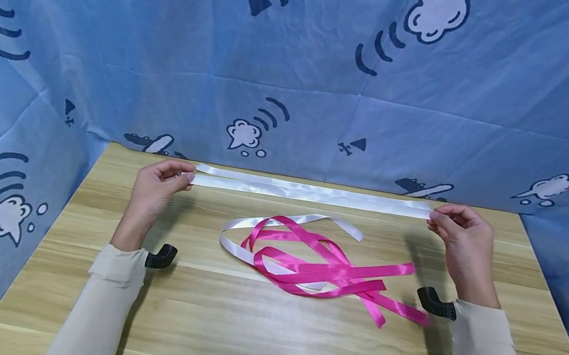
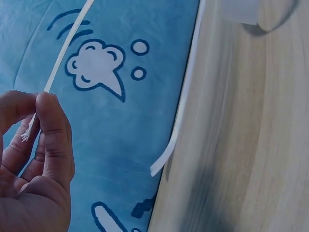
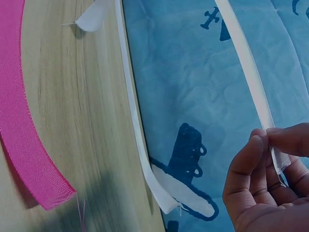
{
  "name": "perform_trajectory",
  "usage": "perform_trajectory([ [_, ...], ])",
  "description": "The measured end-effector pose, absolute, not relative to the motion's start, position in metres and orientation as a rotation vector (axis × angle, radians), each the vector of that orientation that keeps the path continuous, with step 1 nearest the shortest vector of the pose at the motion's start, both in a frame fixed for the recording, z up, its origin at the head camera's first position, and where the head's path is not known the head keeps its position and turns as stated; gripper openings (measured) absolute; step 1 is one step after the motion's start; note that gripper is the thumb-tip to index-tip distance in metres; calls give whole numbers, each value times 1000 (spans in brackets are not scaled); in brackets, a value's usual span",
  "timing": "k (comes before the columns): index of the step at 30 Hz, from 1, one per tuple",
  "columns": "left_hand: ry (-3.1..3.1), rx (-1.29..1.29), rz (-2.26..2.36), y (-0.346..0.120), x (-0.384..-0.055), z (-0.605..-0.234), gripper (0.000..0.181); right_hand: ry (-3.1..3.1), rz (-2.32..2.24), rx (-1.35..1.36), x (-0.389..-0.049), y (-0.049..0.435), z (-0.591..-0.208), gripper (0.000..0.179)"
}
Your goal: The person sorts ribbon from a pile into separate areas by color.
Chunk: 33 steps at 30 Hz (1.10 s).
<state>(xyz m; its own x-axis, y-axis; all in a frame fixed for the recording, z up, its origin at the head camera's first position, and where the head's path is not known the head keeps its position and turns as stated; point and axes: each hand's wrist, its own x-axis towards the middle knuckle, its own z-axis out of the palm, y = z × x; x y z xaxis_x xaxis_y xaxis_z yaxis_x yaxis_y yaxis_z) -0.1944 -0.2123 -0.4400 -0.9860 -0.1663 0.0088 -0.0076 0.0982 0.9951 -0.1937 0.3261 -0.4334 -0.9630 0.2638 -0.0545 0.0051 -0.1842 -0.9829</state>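
Note:
A white satin ribbon (image 1: 309, 196) is stretched straight from side to side between my two hands. My left hand (image 1: 153, 198) pinches its left end between thumb and fingertips; a short frayed tip (image 2: 28, 130) pokes out below them in the left wrist view. At the other end my right hand (image 1: 468, 246) pinches it the same way, a short tail hanging past the fingers. A second white ribbon (image 1: 257, 178) lies extended along the table's far edge, parallel to the held one. Its right end curls up slightly in the right wrist view.
Nearer me on the wooden table (image 1: 218, 338), several pink ribbons (image 1: 386, 271) lie in a loose tangle. Another white ribbon (image 1: 233, 247) loops under them. A blue patterned cloth (image 1: 310, 72) hangs behind the table. Black wrist devices (image 1: 433, 301) sit at both cuffs.

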Motion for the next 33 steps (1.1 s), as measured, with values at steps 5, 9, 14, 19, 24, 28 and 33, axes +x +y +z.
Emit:
perform_trajectory([
  [5,-2275,182,-2009,-213,-199,-443,29,-1952,2226,-386,-198,326,-434,8],
  [9,-2283,183,-2020,-212,-204,-446,31,-2001,2187,-424,-202,327,-438,7],
  [14,-2315,196,-2015,-211,-212,-448,31,-2059,2158,-438,-207,327,-442,5],
  [19,-2365,210,-1987,-209,-218,-449,30,-2089,2147,-464,-212,328,-444,5],
  [24,-2406,244,-1961,-208,-222,-452,29,-2100,2161,-492,-218,329,-448,7],
  [28,-2421,257,-1955,-208,-227,-458,29,-2127,2164,-513,-221,330,-452,6],
  [33,-2441,265,-1919,-206,-232,-464,26,-2303,2009,-560,-228,330,-457,1],
])
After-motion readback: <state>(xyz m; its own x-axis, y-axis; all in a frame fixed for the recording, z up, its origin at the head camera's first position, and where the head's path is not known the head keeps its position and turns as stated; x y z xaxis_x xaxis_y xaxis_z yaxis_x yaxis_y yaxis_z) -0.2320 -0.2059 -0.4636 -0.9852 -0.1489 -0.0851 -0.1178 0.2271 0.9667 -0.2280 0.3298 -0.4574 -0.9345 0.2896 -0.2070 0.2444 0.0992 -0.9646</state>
